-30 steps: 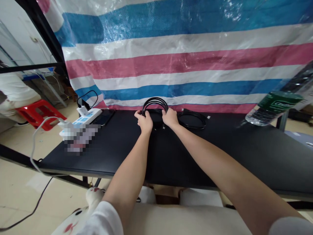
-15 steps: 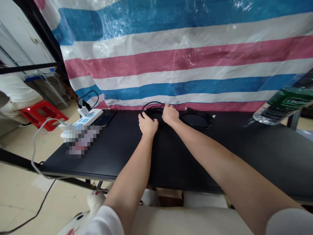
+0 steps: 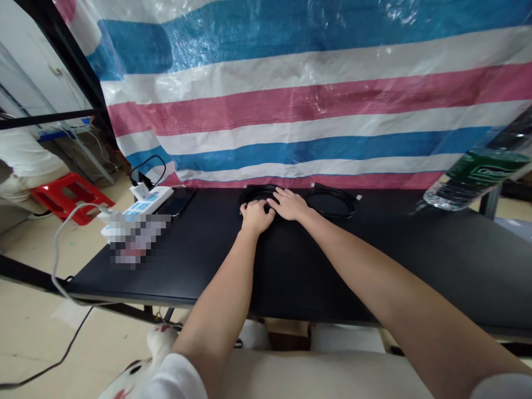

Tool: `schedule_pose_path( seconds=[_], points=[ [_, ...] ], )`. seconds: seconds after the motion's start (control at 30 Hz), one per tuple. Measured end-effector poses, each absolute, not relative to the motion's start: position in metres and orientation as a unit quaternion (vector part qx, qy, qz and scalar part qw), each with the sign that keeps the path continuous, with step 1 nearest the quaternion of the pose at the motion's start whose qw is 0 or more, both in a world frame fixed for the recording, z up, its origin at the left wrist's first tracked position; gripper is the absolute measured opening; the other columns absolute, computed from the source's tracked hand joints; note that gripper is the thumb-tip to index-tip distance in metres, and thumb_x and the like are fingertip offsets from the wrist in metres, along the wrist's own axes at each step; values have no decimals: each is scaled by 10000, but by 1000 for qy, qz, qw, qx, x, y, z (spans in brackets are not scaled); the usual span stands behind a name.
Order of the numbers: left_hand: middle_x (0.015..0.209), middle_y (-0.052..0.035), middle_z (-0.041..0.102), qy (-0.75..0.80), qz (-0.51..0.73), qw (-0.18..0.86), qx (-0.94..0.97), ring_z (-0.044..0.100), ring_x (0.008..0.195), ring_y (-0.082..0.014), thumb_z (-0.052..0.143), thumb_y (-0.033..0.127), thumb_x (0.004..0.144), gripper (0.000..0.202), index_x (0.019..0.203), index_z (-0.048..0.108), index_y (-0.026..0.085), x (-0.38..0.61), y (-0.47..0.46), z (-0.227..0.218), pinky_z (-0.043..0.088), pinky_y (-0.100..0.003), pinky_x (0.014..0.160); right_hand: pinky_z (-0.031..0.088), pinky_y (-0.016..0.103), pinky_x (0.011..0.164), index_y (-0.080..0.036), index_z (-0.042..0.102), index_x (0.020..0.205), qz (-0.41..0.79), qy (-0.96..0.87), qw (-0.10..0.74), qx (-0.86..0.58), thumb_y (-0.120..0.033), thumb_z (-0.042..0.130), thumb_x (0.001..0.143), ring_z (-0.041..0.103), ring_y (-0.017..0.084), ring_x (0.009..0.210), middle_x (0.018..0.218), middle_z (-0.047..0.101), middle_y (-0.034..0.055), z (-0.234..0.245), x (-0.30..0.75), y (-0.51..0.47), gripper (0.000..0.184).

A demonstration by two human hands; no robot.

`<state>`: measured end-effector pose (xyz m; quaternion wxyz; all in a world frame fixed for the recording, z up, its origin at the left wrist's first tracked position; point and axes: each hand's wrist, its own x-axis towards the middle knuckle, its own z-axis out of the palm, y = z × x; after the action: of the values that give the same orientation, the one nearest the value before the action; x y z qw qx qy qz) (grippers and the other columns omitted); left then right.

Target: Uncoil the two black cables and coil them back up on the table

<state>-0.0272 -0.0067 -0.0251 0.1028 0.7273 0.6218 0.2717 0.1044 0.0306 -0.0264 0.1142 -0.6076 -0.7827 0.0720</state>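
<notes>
We can read no text with certainty: white lettering stands on the green label of the water bottle (image 3: 477, 176), too blurred for us to decipher.

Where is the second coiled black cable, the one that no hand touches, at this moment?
In the head view, the free cable coil lies flat on the black table near its far edge, just right of the right hand, below the striped tarp.

Makeshift workshop — striped tarp (image 3: 291, 100) backdrop, black table (image 3: 374, 260), power strip (image 3: 145, 200).
</notes>
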Motion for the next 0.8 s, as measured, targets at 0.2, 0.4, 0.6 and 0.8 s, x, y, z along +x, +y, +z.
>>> schedule_pose_path(
  seconds=[0.2,0.4,0.6,0.8],
  points=[
    [993,-84,734,554,255,125,783,651,1033,-260,586,218,780,278,1012,735,249,-34,-3,-27,449,-382,991,333,434,1098,-185,543,1339,56,-782,160,-600,-446,386,932,348,266,1394,1501,415,109,-30,113,12,508],
    [1130,-78,710,512,268,127,806,642,1082,-224,536,137,789,396,1141,691,233,-31,-3,-30,433,-344,1028,369,460,1068,-175,643,1196,-29,-772,266,-576,-334,422,899,467,275,1277,1300,603,116,-51,145,-16,403],
    [1167,-119,684,521,225,89,819,607,1138,-268,572,164,788,405,1181,660,206,-26,-7,-27,406,-396,1029,418,454,967,-154,699,980,-89,-710,324,-619,-207,466,815,534,308,1088,1040,663,156,-53,164,-29,290],
    [1185,-126,670,546,183,64,815,601,1144,-269,506,149,836,407,1217,632,220,-22,-14,-23,405,-395,993,428,439,862,-148,692,951,-93,-675,304,-666,-198,469,797,519,321,1026,996,631,169,-53,160,-28,275]
  ],
)
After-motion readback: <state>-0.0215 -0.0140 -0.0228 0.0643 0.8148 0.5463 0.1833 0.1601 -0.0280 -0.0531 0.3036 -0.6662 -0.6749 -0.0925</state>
